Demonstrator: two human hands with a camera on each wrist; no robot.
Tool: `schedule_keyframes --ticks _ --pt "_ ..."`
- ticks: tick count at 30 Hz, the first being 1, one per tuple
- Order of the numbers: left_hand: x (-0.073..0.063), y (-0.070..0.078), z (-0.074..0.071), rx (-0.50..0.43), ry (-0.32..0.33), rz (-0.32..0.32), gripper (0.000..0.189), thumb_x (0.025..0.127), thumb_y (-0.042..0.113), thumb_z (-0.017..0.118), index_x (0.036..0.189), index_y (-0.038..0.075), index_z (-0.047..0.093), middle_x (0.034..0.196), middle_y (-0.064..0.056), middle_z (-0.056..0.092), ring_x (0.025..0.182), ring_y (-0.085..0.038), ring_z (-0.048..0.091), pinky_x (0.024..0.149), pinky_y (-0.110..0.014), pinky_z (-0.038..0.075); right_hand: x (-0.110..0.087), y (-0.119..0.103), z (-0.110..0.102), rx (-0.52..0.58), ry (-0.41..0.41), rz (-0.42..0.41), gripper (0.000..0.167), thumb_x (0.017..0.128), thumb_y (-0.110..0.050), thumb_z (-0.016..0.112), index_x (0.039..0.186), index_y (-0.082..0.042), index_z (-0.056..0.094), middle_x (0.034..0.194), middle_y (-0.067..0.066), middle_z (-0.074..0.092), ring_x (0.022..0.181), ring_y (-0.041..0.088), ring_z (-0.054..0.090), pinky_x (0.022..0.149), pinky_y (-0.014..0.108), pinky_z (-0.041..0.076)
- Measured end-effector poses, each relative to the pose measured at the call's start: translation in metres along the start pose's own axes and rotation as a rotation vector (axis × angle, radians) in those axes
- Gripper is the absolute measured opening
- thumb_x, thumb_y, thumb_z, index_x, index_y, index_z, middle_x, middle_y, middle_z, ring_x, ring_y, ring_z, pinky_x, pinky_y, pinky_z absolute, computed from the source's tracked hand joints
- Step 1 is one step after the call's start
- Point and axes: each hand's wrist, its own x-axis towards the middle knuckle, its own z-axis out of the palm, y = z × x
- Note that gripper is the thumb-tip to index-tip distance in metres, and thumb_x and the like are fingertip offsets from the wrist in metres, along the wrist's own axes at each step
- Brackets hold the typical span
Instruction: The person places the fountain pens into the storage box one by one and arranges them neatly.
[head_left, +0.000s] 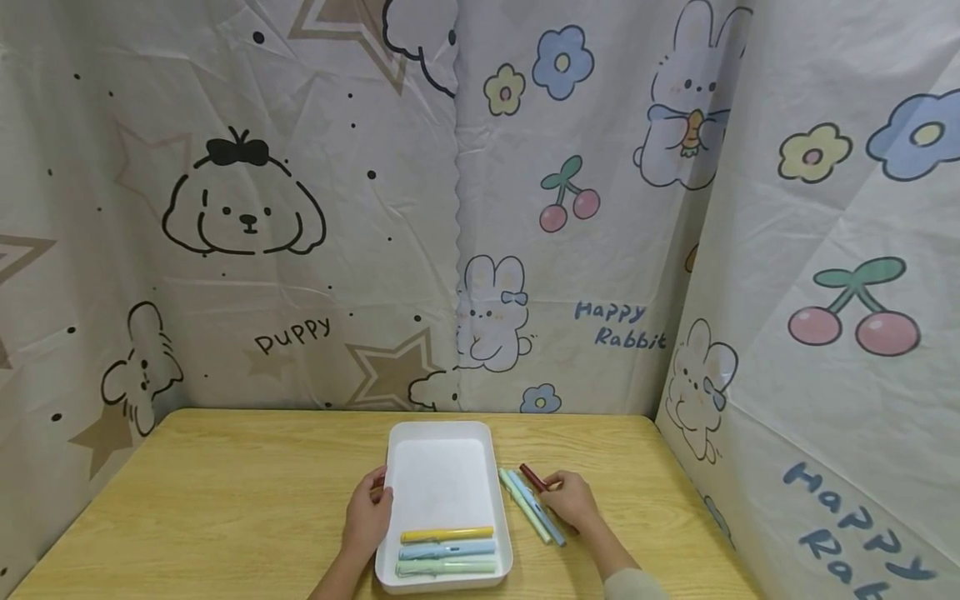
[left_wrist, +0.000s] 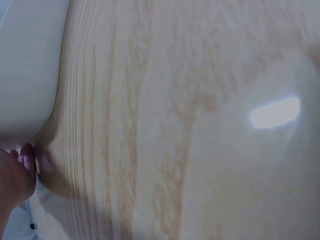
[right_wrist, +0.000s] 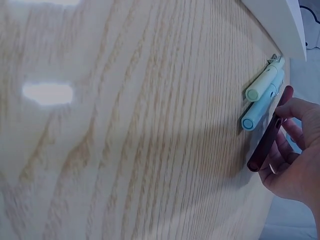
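Observation:
My left hand (head_left: 367, 515) holds the left side of a white tray (head_left: 442, 467), its fingers at the outer wall; the left wrist view has the fingers (left_wrist: 28, 157) low against the tray. Three pens lie crosswise at the tray's near end: a yellow pen (head_left: 447, 534), a light blue pen (head_left: 447, 550) and a pale green pen (head_left: 446, 567). Right of the tray, my right hand (head_left: 572, 500) pinches a dark red pen (right_wrist: 267, 137) between thumb and fingers. Beside it on the table lie another pale green pen (right_wrist: 264, 82) and another light blue pen (right_wrist: 260, 110), side by side.
The tray stands on a light wood-grain table (head_left: 262, 492). Printed cloth curtains (head_left: 300, 275) with puppies, rabbits and cherries hang along the table's back and sides.

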Motion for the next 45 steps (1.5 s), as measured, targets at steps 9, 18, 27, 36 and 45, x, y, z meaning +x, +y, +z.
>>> schedule_keyframes --ticks 9,18,27,36,45 --pt "-0.001 0.001 -0.001 0.004 -0.003 0.003 0.040 0.093 0.004 0.048 0.133 -0.001 0.046 0.122 -0.023 0.054 0.107 -0.035 0.058 0.089 -0.044 0.052 -0.001 0.001 -0.007 0.010 -0.005 -0.029 0.025 0.071 -0.006 0.067 0.095 0.003 0.066 0.078 0.008 0.062 0.066 0.014 0.053 0.056 0.025 0.044" --pt "-0.001 0.002 -0.001 0.003 0.003 0.003 0.040 0.092 0.004 0.048 0.132 -0.002 0.047 0.121 -0.023 0.055 0.106 -0.036 0.058 0.088 -0.044 0.052 0.001 0.002 -0.010 0.000 -0.028 -0.029 0.022 0.073 -0.006 0.067 0.094 0.002 0.066 0.071 0.005 0.055 0.061 0.013 0.048 0.053 0.023 0.040" --pt "0.001 -0.002 0.001 0.000 0.002 -0.012 0.040 0.093 0.006 0.047 0.133 0.000 0.046 0.123 -0.022 0.054 0.108 -0.035 0.057 0.090 -0.044 0.051 -0.001 -0.002 -0.012 0.024 -0.070 -0.021 0.022 0.075 -0.007 0.067 0.096 0.000 0.065 0.071 0.004 0.051 0.059 0.013 0.044 0.050 0.024 0.038" --pt "0.002 -0.003 0.002 -0.004 -0.005 -0.029 0.041 0.094 0.008 0.047 0.134 0.002 0.045 0.124 -0.021 0.054 0.109 -0.033 0.057 0.090 -0.044 0.052 0.001 -0.009 -0.015 0.011 -0.095 -0.092 0.020 0.074 -0.006 0.068 0.094 -0.002 0.066 0.065 0.002 0.049 0.056 0.012 0.043 0.047 0.022 0.036" --pt "0.001 -0.002 0.001 0.000 0.004 -0.014 0.039 0.093 0.008 0.048 0.132 0.001 0.047 0.122 -0.021 0.055 0.108 -0.034 0.058 0.090 -0.045 0.051 0.003 -0.017 -0.020 -0.010 -0.145 -0.139 0.023 0.072 -0.003 0.065 0.095 -0.002 0.067 0.065 0.003 0.051 0.057 0.012 0.044 0.050 0.022 0.037"
